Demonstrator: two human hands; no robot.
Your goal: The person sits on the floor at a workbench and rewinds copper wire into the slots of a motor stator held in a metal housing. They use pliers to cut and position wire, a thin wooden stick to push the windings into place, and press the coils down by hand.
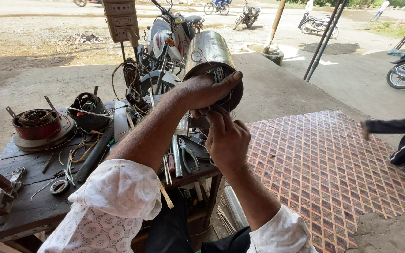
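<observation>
Wooden workbench (29,206) on concrete, patterned mat (324,168) beside, open-air

L hand (205,91) grips steel motor cylinder (209,56) over workbench (24,206); R hand (227,138) fingers pinch wires at its rim.

Silver-grey metal cylinder (210,56); white floral-print sleeves (113,206); mat (324,173) w/ red-cream diamond pattern; dark wood bench (29,206); red motor housing (38,125).
</observation>
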